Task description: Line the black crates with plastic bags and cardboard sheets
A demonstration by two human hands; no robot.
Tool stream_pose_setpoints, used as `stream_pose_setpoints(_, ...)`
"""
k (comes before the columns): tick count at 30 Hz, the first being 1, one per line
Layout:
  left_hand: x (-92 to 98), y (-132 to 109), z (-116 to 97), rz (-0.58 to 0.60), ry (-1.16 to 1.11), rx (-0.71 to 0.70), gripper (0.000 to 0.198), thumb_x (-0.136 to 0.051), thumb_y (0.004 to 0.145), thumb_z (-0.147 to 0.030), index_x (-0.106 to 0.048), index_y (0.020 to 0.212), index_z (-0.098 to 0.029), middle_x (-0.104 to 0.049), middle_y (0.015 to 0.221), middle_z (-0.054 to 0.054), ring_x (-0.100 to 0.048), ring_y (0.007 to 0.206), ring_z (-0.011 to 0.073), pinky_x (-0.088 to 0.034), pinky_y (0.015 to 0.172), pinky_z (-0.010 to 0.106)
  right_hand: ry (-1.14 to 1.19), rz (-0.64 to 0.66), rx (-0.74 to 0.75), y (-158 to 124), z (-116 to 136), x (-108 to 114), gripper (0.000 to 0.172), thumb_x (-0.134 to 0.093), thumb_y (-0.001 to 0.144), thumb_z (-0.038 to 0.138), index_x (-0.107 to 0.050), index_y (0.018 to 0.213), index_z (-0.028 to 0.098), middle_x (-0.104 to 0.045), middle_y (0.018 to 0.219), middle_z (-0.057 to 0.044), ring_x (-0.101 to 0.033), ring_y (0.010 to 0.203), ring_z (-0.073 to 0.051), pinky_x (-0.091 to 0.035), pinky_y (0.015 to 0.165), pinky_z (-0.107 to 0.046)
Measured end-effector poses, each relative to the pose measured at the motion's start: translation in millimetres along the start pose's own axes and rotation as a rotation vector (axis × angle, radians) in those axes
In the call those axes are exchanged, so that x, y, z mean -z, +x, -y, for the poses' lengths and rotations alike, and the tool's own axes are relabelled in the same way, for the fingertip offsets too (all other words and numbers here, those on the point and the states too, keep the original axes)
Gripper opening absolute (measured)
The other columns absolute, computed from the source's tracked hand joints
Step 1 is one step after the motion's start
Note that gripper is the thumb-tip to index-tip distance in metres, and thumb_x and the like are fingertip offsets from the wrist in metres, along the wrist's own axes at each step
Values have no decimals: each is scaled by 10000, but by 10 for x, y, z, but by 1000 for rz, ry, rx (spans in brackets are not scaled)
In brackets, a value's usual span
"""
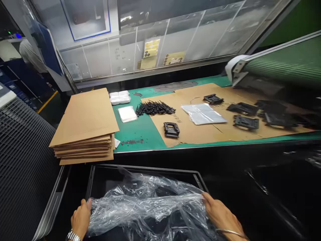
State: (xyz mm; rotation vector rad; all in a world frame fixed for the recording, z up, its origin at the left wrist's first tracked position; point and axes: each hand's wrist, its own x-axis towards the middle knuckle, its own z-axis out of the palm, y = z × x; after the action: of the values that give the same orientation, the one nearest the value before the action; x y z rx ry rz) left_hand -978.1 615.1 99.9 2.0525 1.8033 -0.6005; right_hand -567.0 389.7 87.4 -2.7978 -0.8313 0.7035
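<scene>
The left hand (80,219) has a watch on its wrist. It grips the left edge of a crinkly clear plastic bag (145,204). The bag lies spread over a black crate (142,168) and hangs partly inside it. The right hand (220,214) has a thin bangle on its wrist and grips the bag's right edge. The two hands are well apart, one at each side of the crate.

Behind the crate, to the left, sits a stack of flat cardboard sheets (86,124). Straight behind the crate is the green tabletop (140,130). On it are white packets (127,113) and a bunch of thin black sticks (154,107). One black plastic frame (172,129) lies there too, on a brown cardboard sheet (200,134). Behind the crate, to the right, lie flat clear bags (203,113) and more black frames (245,122). Furthest right behind the crate, a green conveyor belt (288,63) slopes up.
</scene>
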Motion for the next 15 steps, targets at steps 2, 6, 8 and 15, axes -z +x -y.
stream_pose_setpoints(2,-78,-150,101,40,-11,38,457,-146,872,-411,-484,979,-123,-664,940,176,-602,924,319,-416,770,421,-3,26,-20,-136,-28,-24,426,-220,833,372,-609,967,259,-611,844,-115,-621,712,-243,-464,638,-339)
stream_pose_setpoints(6,-222,-414,309,166,-56,150,528,-97,858,-449,-502,999,-141,-643,1020,169,-580,973,326,-401,818,433,-35,61,-35,-450,-231,-195,405,-230,845,354,-604,983,278,-613,829,-88,-614,717,-227,-464,663,-334)
stream_pose_setpoints(8,-263,-511,415,218,-66,184,579,-94,848,-470,-487,1096,-125,-642,1021,166,-573,983,331,-394,841,446,-111,49,-5,-630,-325,-305,361,-274,840,326,-622,932,288,-616,788,-83,-606,711,-231,-460,666,-352)
stream_pose_setpoints(15,-356,-656,395,-259,-105,-199,560,-125,860,-425,-256,1359,-208,-385,1368,87,-423,1180,249,-404,905,385,-243,-376,430,-989,104,-957,310,-411,763,103,-640,909,250,-445,1297,-94,-285,1258,-293,-173,1003,-538)
